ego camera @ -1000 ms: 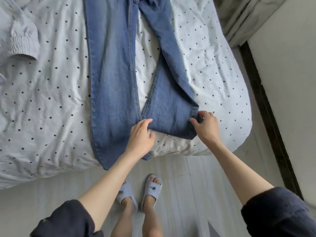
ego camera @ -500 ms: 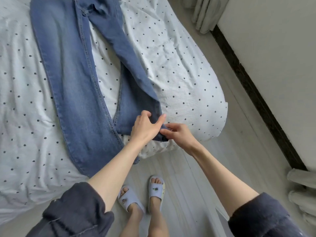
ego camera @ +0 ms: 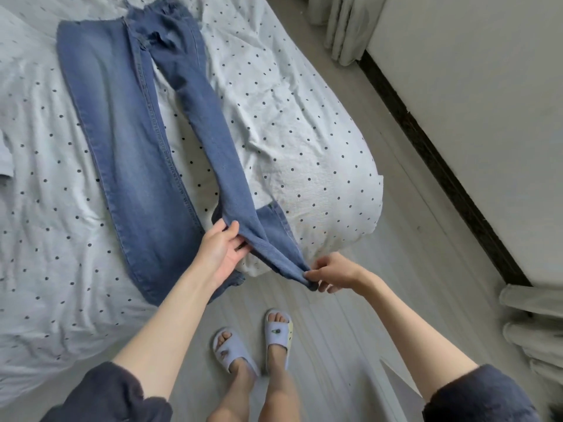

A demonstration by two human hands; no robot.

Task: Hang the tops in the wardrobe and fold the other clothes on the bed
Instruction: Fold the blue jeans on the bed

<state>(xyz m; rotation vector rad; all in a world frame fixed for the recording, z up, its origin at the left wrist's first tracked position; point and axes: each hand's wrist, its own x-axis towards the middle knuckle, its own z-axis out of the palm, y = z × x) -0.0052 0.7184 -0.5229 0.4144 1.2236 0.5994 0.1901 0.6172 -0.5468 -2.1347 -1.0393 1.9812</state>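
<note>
Blue jeans [ego camera: 128, 153] lie along the white polka-dot bed [ego camera: 304, 153], waistband at the far end. One leg lies flat with its hem hanging over the near edge. The other leg is bunched narrow and lifted at its hem. My left hand [ego camera: 221, 252] grips that leg from the left, thumb on top. My right hand [ego camera: 330, 274] pinches the hem corner, pulled out past the bed's edge over the floor.
A pale garment's edge [ego camera: 6, 153] shows at the far left of the bed. Grey curtains [ego camera: 341, 25] hang at the top, beside a white wall with a dark skirting board [ego camera: 438, 153]. My slippered feet [ego camera: 253, 345] stand on the grey floor.
The right jeans leg has been gathered narrow and its hem pulled off the bed toward me. My right hand moved right and down with the hem; the view swung left.
</note>
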